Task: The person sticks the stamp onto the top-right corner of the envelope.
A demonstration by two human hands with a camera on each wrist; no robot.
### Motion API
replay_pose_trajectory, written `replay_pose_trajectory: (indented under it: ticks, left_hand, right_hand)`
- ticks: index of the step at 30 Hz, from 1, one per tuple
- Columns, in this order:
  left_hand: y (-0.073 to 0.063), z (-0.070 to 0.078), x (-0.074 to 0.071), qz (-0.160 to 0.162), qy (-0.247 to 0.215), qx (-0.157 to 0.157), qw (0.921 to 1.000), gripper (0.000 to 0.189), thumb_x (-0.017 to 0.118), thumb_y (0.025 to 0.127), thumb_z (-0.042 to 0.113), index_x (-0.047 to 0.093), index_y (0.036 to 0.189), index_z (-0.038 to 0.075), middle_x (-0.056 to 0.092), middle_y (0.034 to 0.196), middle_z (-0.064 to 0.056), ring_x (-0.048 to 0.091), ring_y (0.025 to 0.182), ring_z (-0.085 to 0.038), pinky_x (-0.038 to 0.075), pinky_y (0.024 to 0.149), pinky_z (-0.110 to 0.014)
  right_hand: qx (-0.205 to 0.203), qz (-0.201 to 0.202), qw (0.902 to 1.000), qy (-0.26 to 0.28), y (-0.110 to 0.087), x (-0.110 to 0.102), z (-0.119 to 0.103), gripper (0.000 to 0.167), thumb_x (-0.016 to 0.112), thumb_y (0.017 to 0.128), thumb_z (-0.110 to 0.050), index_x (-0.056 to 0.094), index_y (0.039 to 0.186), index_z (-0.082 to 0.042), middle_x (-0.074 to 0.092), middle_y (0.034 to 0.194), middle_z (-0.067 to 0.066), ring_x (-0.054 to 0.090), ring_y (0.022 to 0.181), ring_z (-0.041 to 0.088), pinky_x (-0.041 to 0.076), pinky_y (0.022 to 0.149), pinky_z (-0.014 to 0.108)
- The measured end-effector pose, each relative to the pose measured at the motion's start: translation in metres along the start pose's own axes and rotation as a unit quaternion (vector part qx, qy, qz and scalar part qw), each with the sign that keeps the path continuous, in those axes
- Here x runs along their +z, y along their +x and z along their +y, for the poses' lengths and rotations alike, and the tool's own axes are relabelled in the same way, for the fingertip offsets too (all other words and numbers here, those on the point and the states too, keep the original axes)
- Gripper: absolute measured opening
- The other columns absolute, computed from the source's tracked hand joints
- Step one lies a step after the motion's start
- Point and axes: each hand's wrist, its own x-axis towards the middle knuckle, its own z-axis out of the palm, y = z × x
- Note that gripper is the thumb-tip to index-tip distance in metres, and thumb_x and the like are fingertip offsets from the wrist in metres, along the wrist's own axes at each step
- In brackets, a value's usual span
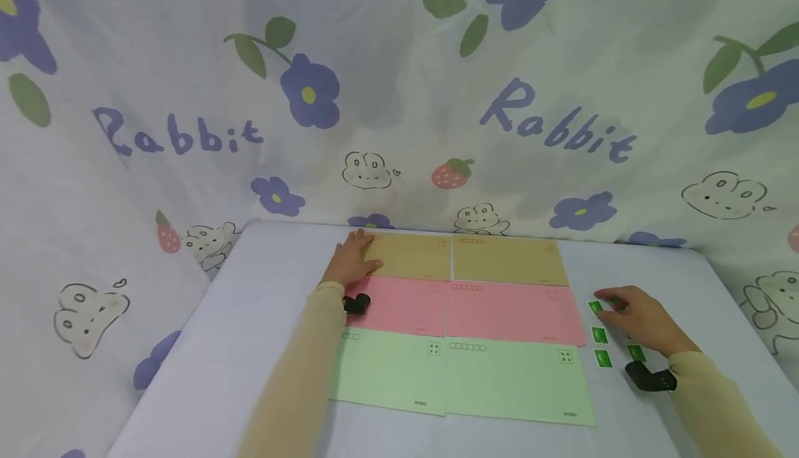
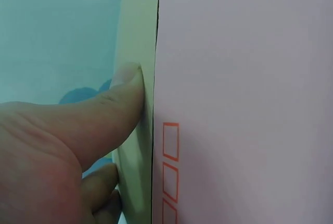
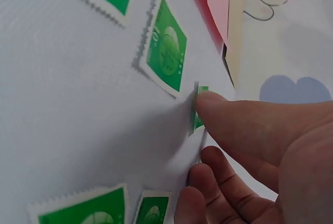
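My left hand (image 1: 351,261) rests with fingers spread on the left end of the upper-left tan envelope (image 1: 408,257). In the left wrist view its thumb (image 2: 122,99) lies on the tan strip (image 2: 136,41) beside the pink envelope (image 2: 234,78). Over at the right, my right hand (image 1: 639,316) is above the green stamps, thumb and index finger apart at the farthest stamp (image 1: 596,307) of the left column. From the right wrist, the thumb tip covers part of that stamp (image 3: 199,120); the index fingertip is hidden there.
Other envelopes lie in rows: tan (image 1: 508,261), pink (image 1: 512,312) and green (image 1: 518,382), two per row. More green stamps (image 1: 599,335) lie right of them, some under the right hand. A patterned cloth (image 1: 399,97) hangs behind the white table (image 1: 250,291).
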Motion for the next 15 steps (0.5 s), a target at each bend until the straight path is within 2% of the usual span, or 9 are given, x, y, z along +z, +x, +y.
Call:
replay_pose_trajectory:
  ticks: [15]
  left_hand:
    - [-0.0007,0.0005,-0.0006,-0.001,-0.010,-0.008,0.9999,0.070,0.067,0.096,0.028,0.038,0.154,0.001,0.017,0.164,-0.023,0.010,0.152,-0.040,0.005,0.123,-0.056]
  right_hand:
    - [0.013,0.024,0.9996,0.003,-0.0002,0.0034,0.0031,0.040,0.072,0.090,-0.017,0.063,0.122,0.006,0.060,0.116,0.029,0.057,0.101,0.041,0.051,0.082,0.057]
